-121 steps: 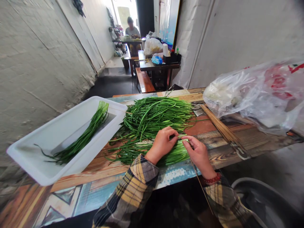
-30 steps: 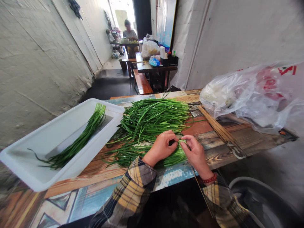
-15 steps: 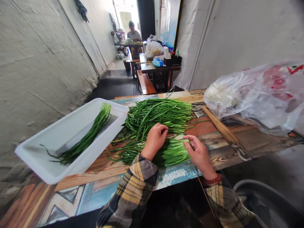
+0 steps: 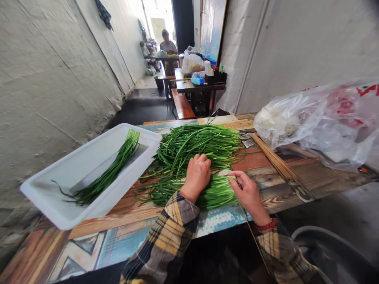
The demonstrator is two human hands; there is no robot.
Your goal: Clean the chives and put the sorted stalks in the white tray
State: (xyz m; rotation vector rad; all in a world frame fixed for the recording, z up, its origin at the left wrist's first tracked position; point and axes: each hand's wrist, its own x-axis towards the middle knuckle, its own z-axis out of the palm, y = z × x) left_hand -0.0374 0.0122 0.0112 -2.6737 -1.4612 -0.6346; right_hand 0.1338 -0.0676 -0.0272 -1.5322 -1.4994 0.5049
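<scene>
A large pile of garlic chives (image 4: 198, 142) lies across the table, with a smaller row of chives (image 4: 222, 193) in front of it. My left hand (image 4: 197, 176) is closed, its fingers curled down into the chives where pile and row meet; the fingertips are hidden. At the pale cut ends of the row, my right hand (image 4: 246, 193) pinches with thumb and forefinger. A thin bamboo skewer (image 4: 257, 240) runs from under this hand down past the table edge. In a white plastic tray (image 4: 59, 213) on the left lies a skewered bunch of chives (image 4: 109, 173).
A bundle of bamboo skewers (image 4: 272, 159) lies on the wooden-patterned table (image 4: 124, 221), right of the chives. Behind it sits a clear plastic bag (image 4: 319, 118). A grey tub (image 4: 325, 236) stands below at right. Farther off, a person (image 4: 168, 45) sits behind another table (image 4: 192, 85).
My left hand has shifted slightly right, and its fingers have turned down into the chives. My right hand stays almost in place at the cut ends.
</scene>
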